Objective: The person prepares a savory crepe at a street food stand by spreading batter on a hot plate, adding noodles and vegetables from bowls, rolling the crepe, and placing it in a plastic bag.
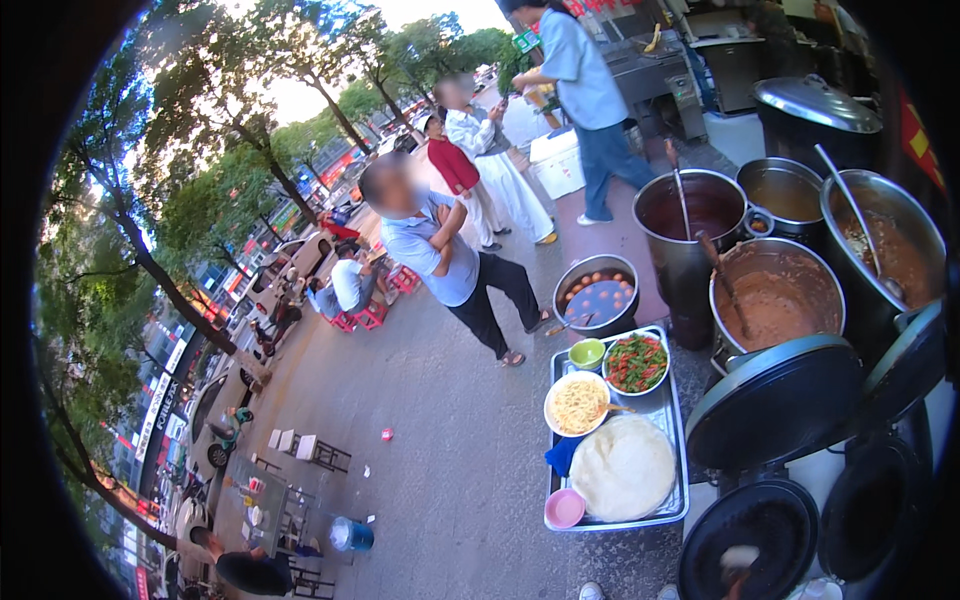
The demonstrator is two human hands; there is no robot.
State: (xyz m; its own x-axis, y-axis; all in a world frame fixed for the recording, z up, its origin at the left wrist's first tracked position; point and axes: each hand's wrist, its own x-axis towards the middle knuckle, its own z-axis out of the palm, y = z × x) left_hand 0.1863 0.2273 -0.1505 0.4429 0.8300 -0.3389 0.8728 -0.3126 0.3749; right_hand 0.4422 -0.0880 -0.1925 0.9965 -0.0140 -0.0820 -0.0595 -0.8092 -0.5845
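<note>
Neither of my hands can be made out. Before me lies an opened round electric griddle [750,536] with a dark plate, its lid [776,401] tilted up behind. Over the plate is a blurred pale object [739,556] with a brown part below it, perhaps a brush; what holds it is cut off by the lower edge. To the left, a metal tray [681,480] carries a stack of pale flatbread [624,469], a bowl of shredded food [576,403], a bowl of chopped green and red peppers [636,364], a green bowl [586,352], a pink bowl [565,508] and a blue cloth [561,456].
A pot of eggs in dark liquid [598,294] stands beyond the tray. Tall pots [778,296] with ladles crowd the right, beside a second griddle [870,510]. A person with folded arms [431,244] stands near; another person [589,82] is at the counter.
</note>
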